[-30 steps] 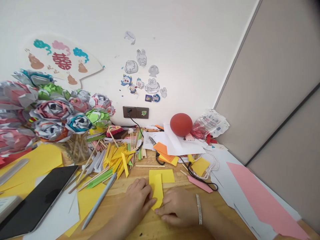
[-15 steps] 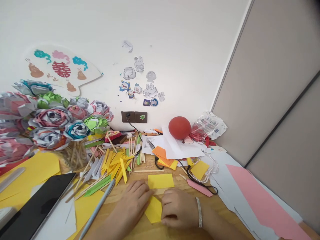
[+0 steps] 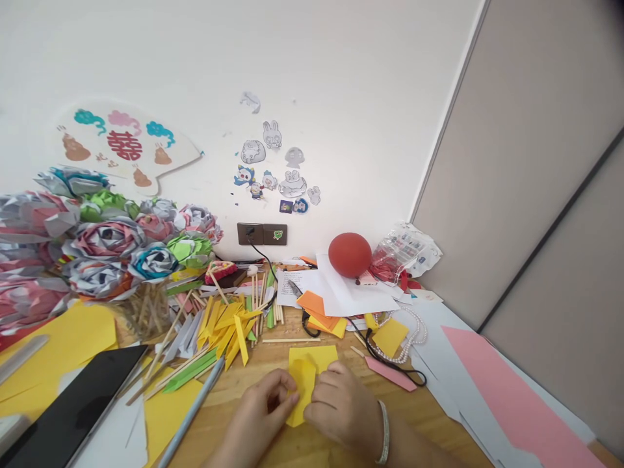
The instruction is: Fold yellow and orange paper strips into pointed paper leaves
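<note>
Left hand (image 3: 266,409) and right hand (image 3: 341,406) both clamp folded yellow paper (image 3: 303,374) (another yellow sheet (image 3: 324,355) behind!). Action's toward the surface's (image 3: 228,391) near edge.

Folded yellow paper (image 3: 303,382), partly hidden behind right fingers (image 3: 322,398)

A red balloon (image 3: 350,255) sits just beside a plastic bag (image 3: 413,249).

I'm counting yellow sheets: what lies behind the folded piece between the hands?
A flat yellow sheet, its far part visible. The folded piece and right hand cover some of its near side; that cannot be seen.
</note>
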### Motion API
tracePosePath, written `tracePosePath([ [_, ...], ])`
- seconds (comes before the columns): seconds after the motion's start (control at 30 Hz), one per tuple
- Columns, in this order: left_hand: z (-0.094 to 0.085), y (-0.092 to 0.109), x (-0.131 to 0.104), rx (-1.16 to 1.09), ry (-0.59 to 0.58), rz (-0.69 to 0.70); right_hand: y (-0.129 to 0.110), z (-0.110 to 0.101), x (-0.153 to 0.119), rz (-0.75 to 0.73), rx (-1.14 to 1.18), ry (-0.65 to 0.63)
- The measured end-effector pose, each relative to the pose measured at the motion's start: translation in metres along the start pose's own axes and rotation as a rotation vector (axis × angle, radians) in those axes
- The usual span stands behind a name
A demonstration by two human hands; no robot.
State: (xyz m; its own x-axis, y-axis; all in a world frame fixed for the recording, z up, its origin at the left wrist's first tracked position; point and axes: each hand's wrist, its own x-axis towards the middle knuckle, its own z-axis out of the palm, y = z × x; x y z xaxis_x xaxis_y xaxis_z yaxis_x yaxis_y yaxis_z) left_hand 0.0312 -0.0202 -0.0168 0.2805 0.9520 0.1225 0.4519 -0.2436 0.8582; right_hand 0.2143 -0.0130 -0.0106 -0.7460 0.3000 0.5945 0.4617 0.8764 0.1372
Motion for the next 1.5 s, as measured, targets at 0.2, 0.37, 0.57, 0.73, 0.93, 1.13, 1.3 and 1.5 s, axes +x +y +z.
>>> tracePosePath([
  [0.2,-0.024,0.015,-0.007,0.345,-0.144,0.297,0.011,-0.002,-0.008,0.032,0.165,-0.129],
  [0.37,-0.029,0.017,-0.007,0.62,-0.178,0.583,0.013,0.001,-0.011,0.084,0.259,-0.219],
  [0.57,-0.032,0.02,-0.005,0.626,-0.311,0.661,0.019,-0.002,-0.012,0.145,0.351,-0.35],
  [0.73,-0.035,0.019,-0.004,0.509,-0.394,0.552,0.022,0.001,-0.012,0.25,0.444,-0.371],
  [0.93,-0.022,0.006,0.002,0.388,-0.292,0.381,0.021,0.009,-0.01,0.416,0.514,-0.339],
  [1.13,-0.011,0.003,-0.001,0.421,-0.193,0.284,0.016,0.014,-0.008,0.507,0.532,-0.302],
  [1.3,-0.003,0.003,-0.003,0.457,-0.136,0.242,0.011,0.014,-0.004,0.587,0.532,-0.274],
  [1.5,0.0,0.007,-0.003,0.515,-0.142,0.168,0.003,0.011,0.001,0.639,0.477,-0.269],
])
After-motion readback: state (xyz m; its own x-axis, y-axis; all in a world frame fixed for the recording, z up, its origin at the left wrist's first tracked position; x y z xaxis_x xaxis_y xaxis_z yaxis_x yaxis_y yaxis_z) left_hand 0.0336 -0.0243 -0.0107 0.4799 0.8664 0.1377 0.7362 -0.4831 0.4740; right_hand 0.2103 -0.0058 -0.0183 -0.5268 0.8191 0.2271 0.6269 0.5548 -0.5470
